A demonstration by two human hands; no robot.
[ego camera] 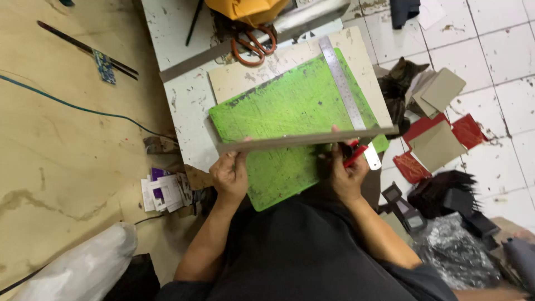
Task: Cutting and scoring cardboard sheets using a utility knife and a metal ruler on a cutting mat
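While our left hand (230, 176) pinched the long grey board strip (304, 139) over the green cutting mat (290, 106), our right hand (346, 174) clenched a red-handled cutter (355, 154).

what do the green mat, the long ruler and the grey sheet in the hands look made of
Green mat: likely rubbery plastic, matte, scored and stained with dark marks. Long ruler: looks like metal, silvery grey with a dull sheen and fine edge markings. Grey sheet, held edge-on by the left hand and right hand: probably stiff cardboard, flat matte grey.
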